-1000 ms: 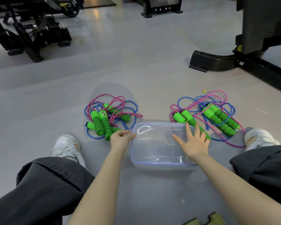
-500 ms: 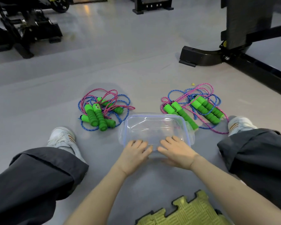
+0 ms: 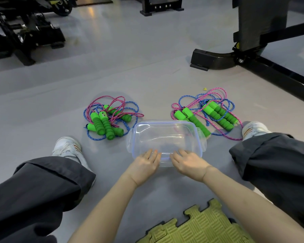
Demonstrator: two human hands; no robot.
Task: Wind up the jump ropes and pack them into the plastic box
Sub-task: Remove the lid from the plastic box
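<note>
A clear plastic box [image 3: 199, 137] with a blue-tinted rim sits open and empty on the grey floor between my legs. My left hand [image 3: 145, 164] and my right hand [image 3: 189, 162] rest side by side on its near rim, fingers over the edge. A heap of jump ropes [image 3: 106, 121] with green foam handles and pink and blue cords lies just left of the box. A second heap of the same ropes [image 3: 211, 114] lies to its right, one handle touching the box's right wall.
My legs in dark trousers and white shoes [image 3: 68, 148] flank the box. A green puzzle mat [image 3: 198, 225] lies near my lap. A black gym machine base [image 3: 216, 58] stands at the far right, more black equipment [image 3: 25, 32] at the far left.
Both hands moved from the box's sides to its near rim. The box has slid toward me, away from the rope heaps.
</note>
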